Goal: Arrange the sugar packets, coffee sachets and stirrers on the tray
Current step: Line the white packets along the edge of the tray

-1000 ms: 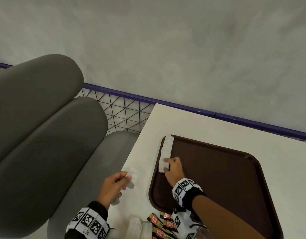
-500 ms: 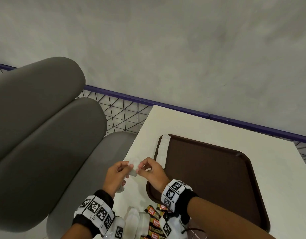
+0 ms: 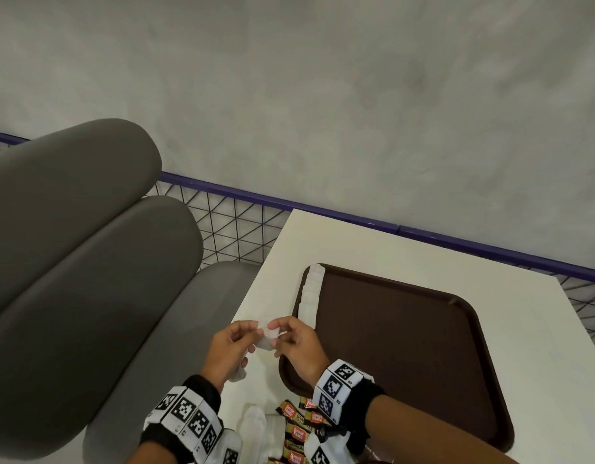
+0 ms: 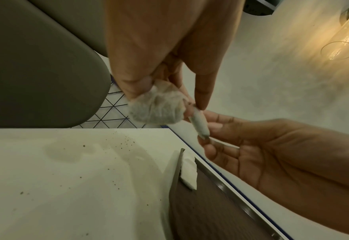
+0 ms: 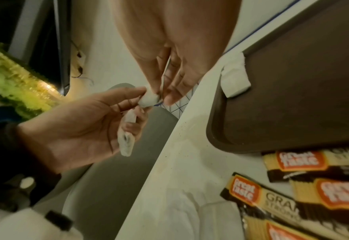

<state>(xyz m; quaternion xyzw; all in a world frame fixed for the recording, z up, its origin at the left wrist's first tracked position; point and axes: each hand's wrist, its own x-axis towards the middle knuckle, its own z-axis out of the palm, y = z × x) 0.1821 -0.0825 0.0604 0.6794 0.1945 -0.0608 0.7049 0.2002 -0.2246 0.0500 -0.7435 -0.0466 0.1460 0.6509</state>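
- Head view: left hand [image 3: 230, 350] and right hand [image 3: 298, 343] both pinch one white sugar packet [image 3: 267, 336] above the table edge, beside the brown tray [image 3: 423, 346].
- Left hand clutches spare packets [image 5: 126, 142]; it should let go only once the right's grip is firm.
- Best placement: end of the packet row [image 3: 309, 296] along the tray's left rim.

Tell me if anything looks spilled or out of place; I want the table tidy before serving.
Yes. Dark specks lie scattered over the white table beside the tray, like spilled grains; I cannot tell what they are. The white sugar packets already placed lean against the tray's left rim instead of lying flat.
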